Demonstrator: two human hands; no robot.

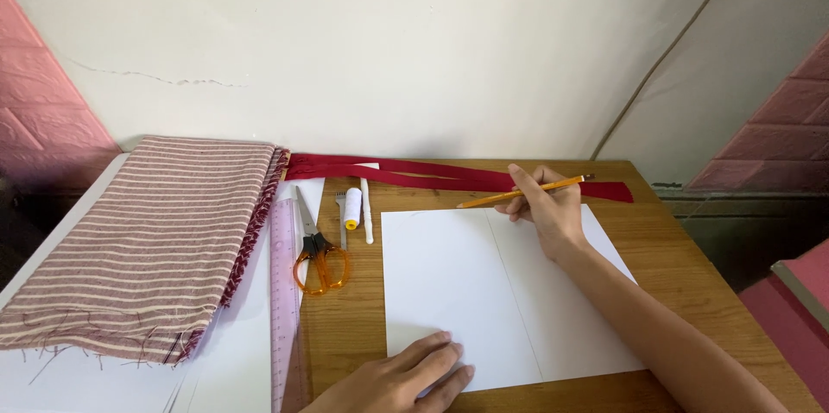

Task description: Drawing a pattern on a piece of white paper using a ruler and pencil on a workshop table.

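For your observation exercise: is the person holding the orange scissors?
No, the right hand holds a pencil; the scissors lie untouched on the table.

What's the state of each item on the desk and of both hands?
Scissors: closed, lying flat.
Striped fabric: folded, stacked.
Red strips: laid flat along the far edge.
Paper: flat, line drawn.
Pencil: gripped.
Right hand: holding pencil.
Left hand: pressing paper.

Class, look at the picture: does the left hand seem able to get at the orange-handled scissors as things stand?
Probably yes. The left hand rests flat on the white paper and holds nothing, and only bare wooden table lies between it and the scissors.
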